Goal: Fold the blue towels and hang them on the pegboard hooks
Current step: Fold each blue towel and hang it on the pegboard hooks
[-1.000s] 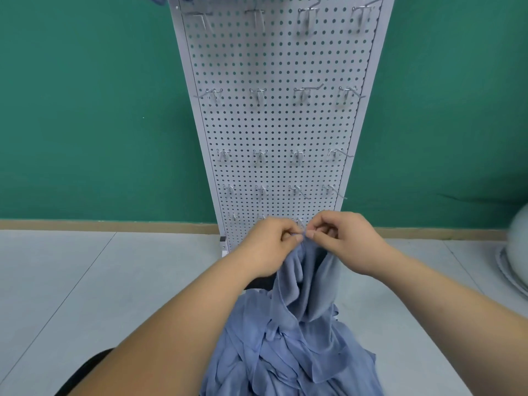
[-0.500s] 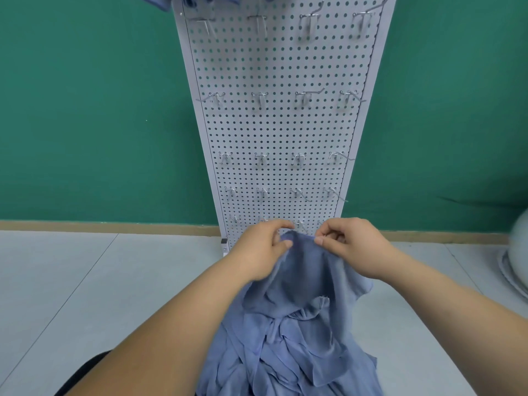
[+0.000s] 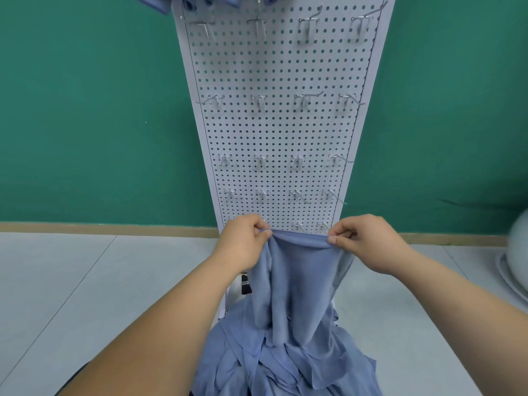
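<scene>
The left hand (image 3: 243, 247) and right hand (image 3: 368, 242) each pinched a top corner of the blue towel (image 3: 300, 275), its edge running left-right between them near the pegboard (image 3: 280, 132) foot, the rest hanging, seemingly, into the pile (image 3: 285, 367).

Partly off-frame: hung towels (image 3: 155, 2) and a blurred pale object (image 3: 518, 241).

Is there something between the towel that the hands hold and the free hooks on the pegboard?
Nothing visible. The left hand and right hand pinch the towel in front of the pegboard; the bare hooks above it are unblocked.
</scene>
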Motion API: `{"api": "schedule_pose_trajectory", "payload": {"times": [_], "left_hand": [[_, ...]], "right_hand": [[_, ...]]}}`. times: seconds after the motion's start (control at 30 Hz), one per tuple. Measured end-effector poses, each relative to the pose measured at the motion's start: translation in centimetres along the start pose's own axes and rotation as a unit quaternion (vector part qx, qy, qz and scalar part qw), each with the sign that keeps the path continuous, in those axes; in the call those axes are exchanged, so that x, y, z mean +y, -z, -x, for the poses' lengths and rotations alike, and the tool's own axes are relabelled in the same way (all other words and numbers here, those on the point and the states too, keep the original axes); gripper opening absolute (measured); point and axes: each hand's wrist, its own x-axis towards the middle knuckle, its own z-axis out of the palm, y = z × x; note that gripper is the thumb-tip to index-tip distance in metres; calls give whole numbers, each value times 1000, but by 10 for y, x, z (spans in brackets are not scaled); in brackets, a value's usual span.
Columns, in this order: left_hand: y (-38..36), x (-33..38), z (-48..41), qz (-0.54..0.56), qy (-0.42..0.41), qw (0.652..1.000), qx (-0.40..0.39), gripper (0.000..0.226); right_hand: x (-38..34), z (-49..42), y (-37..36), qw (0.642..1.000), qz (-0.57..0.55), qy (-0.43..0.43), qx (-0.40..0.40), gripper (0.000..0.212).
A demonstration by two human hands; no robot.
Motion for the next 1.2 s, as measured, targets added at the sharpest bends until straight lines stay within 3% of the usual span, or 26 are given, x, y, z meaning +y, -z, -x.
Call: {"api": "schedule_pose_trajectory", "payload": {"times": [0.17,0.27,0.37,0.47,0.67,0.83,1.0,1.2], "left_hand": [[3,-5,-2,-2,31,999,43,13],[4,-7,-4,6,43,998,54,13],[7,-8,-5,44,53,996,63,7],[8,-8,-5,118,63,990,43,10],[3,2,0,216,50,975,-12,20],[-2,20,10,278,47,958,-49,28],[-5,35,19,275,12,958,-78,30],[-10,46,29,306,-26,944,-122,18]], "right_hand": [[7,1,7,1000,-8,-14,-2,9],[2,2,9,991,-131,-7,-27,1],[-7,6,14,966,-258,-17,-15,10],[-15,10,18,952,-305,-14,1,16],[-26,14,19,963,-258,14,-83,38],[-32,15,4,992,-117,41,11,17],[-34,12,-4,989,-123,70,41,10],[-32,11,-9,993,-102,56,31,18]]}}
